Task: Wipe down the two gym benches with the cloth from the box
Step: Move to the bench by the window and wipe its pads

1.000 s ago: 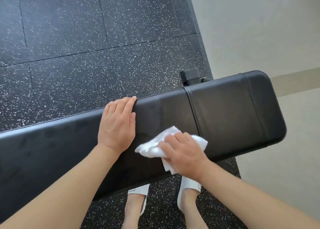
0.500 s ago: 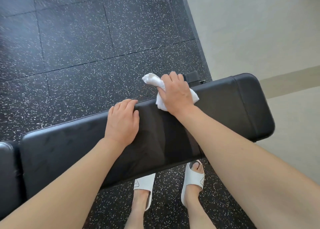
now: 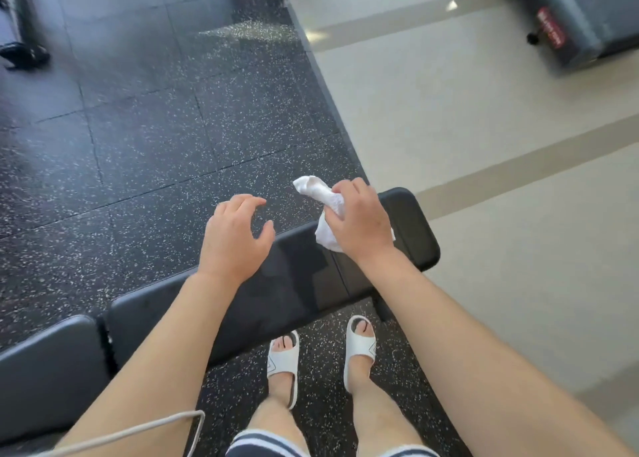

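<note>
A black padded gym bench [image 3: 294,290] runs across the view from lower left to its right end near the pale floor. My right hand [image 3: 359,225] grips a crumpled white cloth [image 3: 321,193] and holds it raised above the far right part of the bench. My left hand [image 3: 235,238] hovers over the bench's far edge, lifted off the pad, fingers loosely curled and holding nothing. A second black pad section [image 3: 45,370] lies at the lower left.
Speckled black rubber flooring [image 3: 155,145] lies beyond the bench, and pale tiled floor [image 3: 484,180] is to the right. A dark machine base [image 3: 581,17] stands at the top right. Black equipment feet [image 3: 24,55] are at the top left. My feet in white slides [image 3: 283,363] stand beside the bench.
The view has pulled back and up from the bench. My left hand has lifted off the pad. My right hand has raised the cloth off the bench's far edge.
</note>
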Action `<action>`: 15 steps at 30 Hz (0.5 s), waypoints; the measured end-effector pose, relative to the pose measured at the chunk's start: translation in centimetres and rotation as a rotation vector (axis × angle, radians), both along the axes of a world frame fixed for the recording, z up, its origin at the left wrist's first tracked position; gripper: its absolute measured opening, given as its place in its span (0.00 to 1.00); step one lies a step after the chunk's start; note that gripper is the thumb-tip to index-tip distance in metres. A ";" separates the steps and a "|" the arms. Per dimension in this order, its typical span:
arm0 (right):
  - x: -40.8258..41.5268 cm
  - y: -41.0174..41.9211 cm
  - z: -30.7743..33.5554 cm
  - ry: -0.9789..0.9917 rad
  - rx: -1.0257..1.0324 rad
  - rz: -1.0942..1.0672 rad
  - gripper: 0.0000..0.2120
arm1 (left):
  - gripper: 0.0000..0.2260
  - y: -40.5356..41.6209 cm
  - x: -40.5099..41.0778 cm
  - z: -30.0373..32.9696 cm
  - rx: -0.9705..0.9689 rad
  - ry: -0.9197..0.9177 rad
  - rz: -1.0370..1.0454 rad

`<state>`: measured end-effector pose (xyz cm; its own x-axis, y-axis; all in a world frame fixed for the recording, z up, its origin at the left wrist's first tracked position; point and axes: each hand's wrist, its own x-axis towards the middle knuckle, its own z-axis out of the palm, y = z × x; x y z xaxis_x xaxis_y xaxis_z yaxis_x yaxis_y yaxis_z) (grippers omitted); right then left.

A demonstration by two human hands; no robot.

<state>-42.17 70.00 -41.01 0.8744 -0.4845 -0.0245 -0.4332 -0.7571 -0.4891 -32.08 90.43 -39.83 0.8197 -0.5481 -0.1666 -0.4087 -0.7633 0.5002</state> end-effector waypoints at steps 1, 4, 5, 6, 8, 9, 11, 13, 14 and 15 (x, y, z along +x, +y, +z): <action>-0.4 -0.5 2.2 -0.017 -0.009 -0.027 0.13 | 0.18 -0.3 0.1 2.1 -0.028 0.000 -0.008; -1.7 -2.1 8.3 -0.064 -0.038 -0.123 0.12 | 0.17 -1.3 -0.2 7.8 -0.091 -0.025 -0.033; -2.3 -2.6 10.2 -0.081 -0.053 -0.150 0.12 | 0.17 -1.6 -0.4 9.6 -0.111 -0.033 -0.044; -2.8 -3.1 12.1 -0.096 -0.062 -0.172 0.12 | 0.17 -2.1 -0.6 11.3 -0.129 -0.038 -0.056; -3.4 -4.1 15.7 -0.128 -0.075 -0.203 0.12 | 0.17 -3.2 -0.9 14.5 -0.154 -0.046 -0.081; -3.7 -4.3 17.4 -0.139 -0.072 -0.224 0.11 | 0.17 -3.7 -1.0 16.1 -0.163 -0.053 -0.094; -4.1 -4.7 20.6 -0.171 -0.050 -0.251 0.11 | 0.17 -4.8 -1.0 19.1 -0.184 -0.058 -0.116; -4.5 -4.9 23.6 -0.194 -0.056 -0.262 0.11 | 0.17 -5.7 -0.9 22.2 -0.200 -0.077 -0.143; -4.6 -5.1 24.9 -0.212 -0.063 -0.267 0.11 | 0.18 -6.2 -0.7 23.7 -0.205 -0.091 -0.157; -4.6 -5.4 26.2 -0.234 -0.069 -0.269 0.11 | 0.18 -6.7 -0.4 25.1 -0.211 -0.106 -0.171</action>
